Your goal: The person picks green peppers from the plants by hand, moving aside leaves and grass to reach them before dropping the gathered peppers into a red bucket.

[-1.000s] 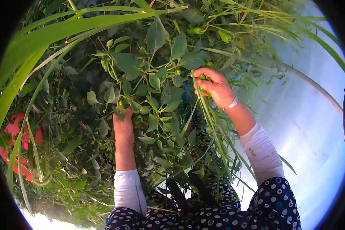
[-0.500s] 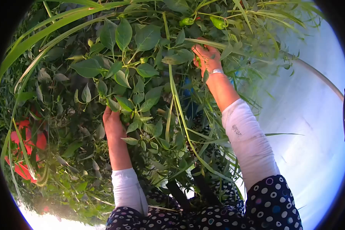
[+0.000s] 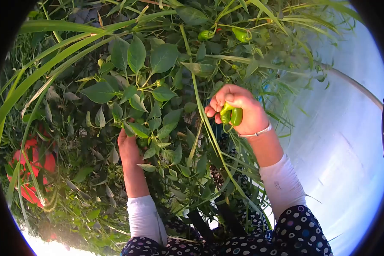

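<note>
My right hand (image 3: 254, 116) is closed around green peppers (image 3: 236, 116), with at least two lobes showing below the curled fingers. It is held in front of the plant, right of a long pale grass stem (image 3: 203, 119). My left hand (image 3: 128, 146) reaches into the pepper plant (image 3: 136, 100) at lower left of its leaves, which cover the fingertips. Whether it grips a stem or a pepper there is hidden. Two more green peppers, one curved (image 3: 242, 35) and one smaller (image 3: 206, 35), hang near the top.
Long grass blades (image 3: 59, 26) arch across the upper left. Something bright red (image 3: 32, 170) lies among the foliage at left. On the right are a pale sheet-like surface (image 3: 337, 170) and a thin curved pole or hose (image 3: 356, 85).
My right hand has come down and toward me from the upper foliage, and the green peppers in it now show clearly. My left hand has stayed nearly in place, shifting slightly down.
</note>
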A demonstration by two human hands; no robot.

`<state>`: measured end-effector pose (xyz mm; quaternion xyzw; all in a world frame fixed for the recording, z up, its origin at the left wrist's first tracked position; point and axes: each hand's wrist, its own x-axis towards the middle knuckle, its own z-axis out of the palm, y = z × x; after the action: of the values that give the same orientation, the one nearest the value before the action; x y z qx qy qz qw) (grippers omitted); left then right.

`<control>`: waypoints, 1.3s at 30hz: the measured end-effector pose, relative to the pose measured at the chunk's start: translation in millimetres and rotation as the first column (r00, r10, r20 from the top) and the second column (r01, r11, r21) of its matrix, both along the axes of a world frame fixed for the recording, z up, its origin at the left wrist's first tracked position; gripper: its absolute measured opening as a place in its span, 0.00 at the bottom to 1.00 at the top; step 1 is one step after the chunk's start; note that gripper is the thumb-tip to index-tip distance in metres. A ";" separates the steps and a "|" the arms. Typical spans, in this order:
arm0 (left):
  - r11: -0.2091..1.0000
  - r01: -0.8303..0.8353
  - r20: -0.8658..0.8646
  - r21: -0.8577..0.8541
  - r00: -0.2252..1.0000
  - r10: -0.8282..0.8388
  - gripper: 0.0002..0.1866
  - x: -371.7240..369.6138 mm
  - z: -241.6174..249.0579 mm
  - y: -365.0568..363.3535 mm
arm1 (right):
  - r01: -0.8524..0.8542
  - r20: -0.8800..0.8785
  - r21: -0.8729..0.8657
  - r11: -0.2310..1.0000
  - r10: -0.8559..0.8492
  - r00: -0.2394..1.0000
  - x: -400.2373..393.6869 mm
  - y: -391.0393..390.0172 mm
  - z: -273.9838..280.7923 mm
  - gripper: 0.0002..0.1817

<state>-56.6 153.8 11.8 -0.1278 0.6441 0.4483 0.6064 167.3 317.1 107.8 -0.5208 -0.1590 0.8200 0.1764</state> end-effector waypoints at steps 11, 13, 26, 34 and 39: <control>0.994 -0.035 0.075 0.102 0.997 0.028 0.14 0.4 0.7 -1.7 | 0.155 0.430 0.440 0.884 -0.359 0.829 -27.4 70.6 -9.4 0.21; 0.994 -0.056 0.062 0.095 0.997 0.051 0.14 3.4 0.2 -1.2 | 0.106 0.396 0.472 0.875 -0.318 0.861 -22.7 88.9 -7.4 0.21; 0.986 -0.066 0.092 0.156 0.994 0.052 0.14 -0.3 2.2 1.4 | 0.041 -0.101 0.160 0.986 -0.025 0.995 -2.2 105.2 11.3 0.12; 0.996 -0.056 0.062 0.069 0.997 0.052 0.14 -1.8 4.2 3.9 | 0.339 -0.175 -0.166 0.926 -0.366 0.914 -6.8 39.1 25.9 0.14; 0.997 0.003 0.080 0.071 0.997 -0.009 0.14 -1.0 -1.0 -2.3 | 0.193 -0.410 -0.066 0.979 -0.203 0.889 -15.4 20.0 45.4 0.10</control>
<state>-57.6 151.5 10.8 -0.1223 0.6034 0.4635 0.6373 151.9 337.0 153.2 -0.3505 -0.0545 0.8913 0.2825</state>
